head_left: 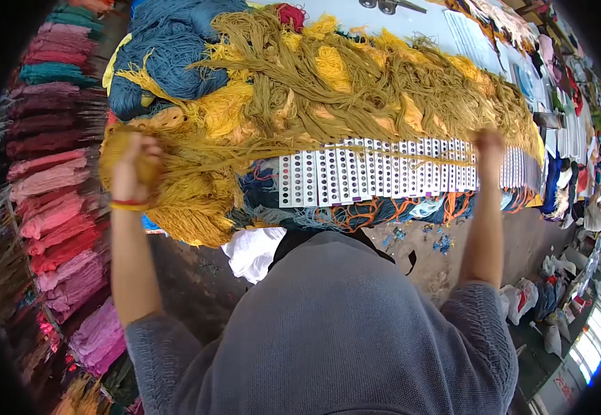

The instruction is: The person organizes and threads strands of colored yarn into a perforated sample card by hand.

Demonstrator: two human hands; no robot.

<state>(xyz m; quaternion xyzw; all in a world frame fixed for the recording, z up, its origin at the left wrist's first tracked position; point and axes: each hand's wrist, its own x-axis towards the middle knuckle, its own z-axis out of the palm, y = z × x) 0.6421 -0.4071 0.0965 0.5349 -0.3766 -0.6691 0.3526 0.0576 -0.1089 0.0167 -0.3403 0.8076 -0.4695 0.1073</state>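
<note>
My left hand [134, 169] is wrapped round a bundle of olive-gold yarn at the left end of the table, slightly blurred. From it, long thin yarn strands [300, 149] stretch across to the right. My right hand [491, 144] is closed at the right end of these strands; what its fingers hold is blurred. Beneath the strands lies a row of white cards [376, 173] with dark round spots. Behind them spreads a heap of olive and yellow yarn [356, 90]. Golden yarn [197, 207] hangs over the near edge below my left hand.
Blue yarn [176, 52] is piled at the back left. Scissors [390, 5] lie at the far edge. Pink, red and purple hanks [58, 207] line the left side. Orange and blue threads [383, 209] run along the near edge. Bags [522, 301] stand on the right.
</note>
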